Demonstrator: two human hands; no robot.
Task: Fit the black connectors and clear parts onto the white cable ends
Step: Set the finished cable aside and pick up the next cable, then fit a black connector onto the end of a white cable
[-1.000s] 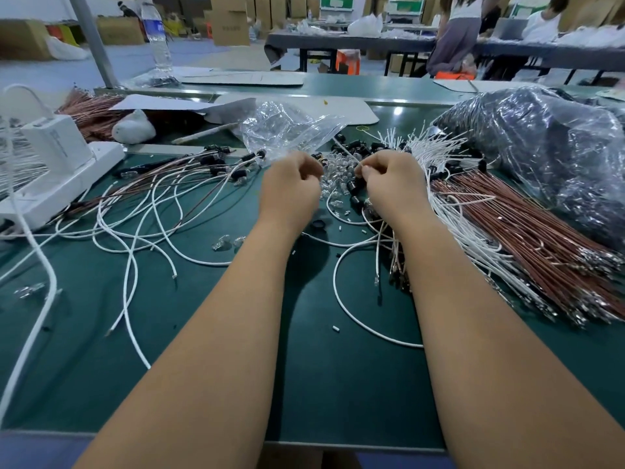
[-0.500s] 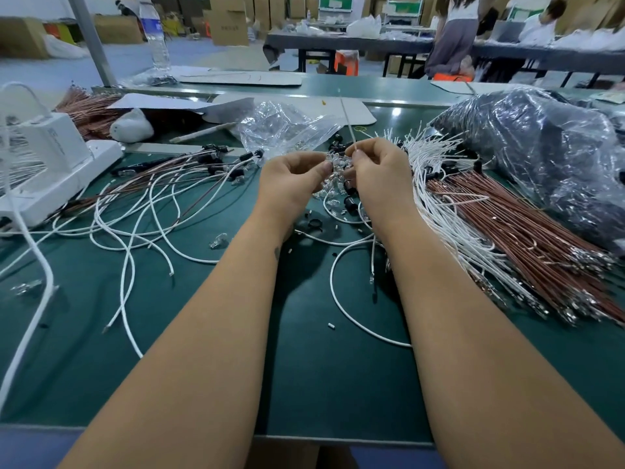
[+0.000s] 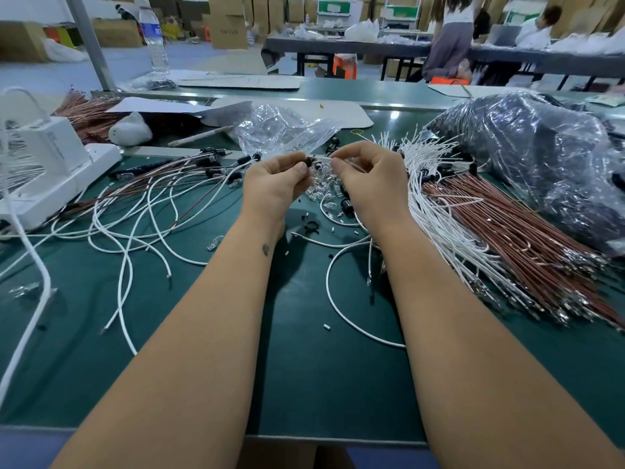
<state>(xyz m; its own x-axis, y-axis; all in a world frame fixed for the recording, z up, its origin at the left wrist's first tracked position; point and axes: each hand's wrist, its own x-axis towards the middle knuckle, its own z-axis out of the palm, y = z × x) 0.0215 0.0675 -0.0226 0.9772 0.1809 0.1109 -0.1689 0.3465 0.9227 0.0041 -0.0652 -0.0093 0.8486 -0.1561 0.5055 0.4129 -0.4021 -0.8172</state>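
Observation:
My left hand (image 3: 275, 184) pinches a small black connector (image 3: 308, 162) between thumb and fingertips. My right hand (image 3: 370, 177) pinches the end of a white cable (image 3: 323, 158) that points at the connector, a finger's width away. Both hands hover above a pile of clear parts (image 3: 323, 189) and loose black connectors (image 3: 346, 206) on the green mat. A bundle of bare white cables (image 3: 436, 211) lies to the right of my right hand. Finished cables with black ends (image 3: 216, 162) lie spread to the left.
Brown wires (image 3: 514, 231) lie beside the white bundle, with a dark plastic bag (image 3: 541, 157) behind them. A crumpled clear bag (image 3: 280, 130) sits behind my hands. A white machine (image 3: 50, 170) stands at the left edge. People work at a far table (image 3: 372, 47).
My hands rose off the pile and came together. The right hand turned its white cable from pointing up to lying level toward the left hand, which now shows a black connector at its fingertips.

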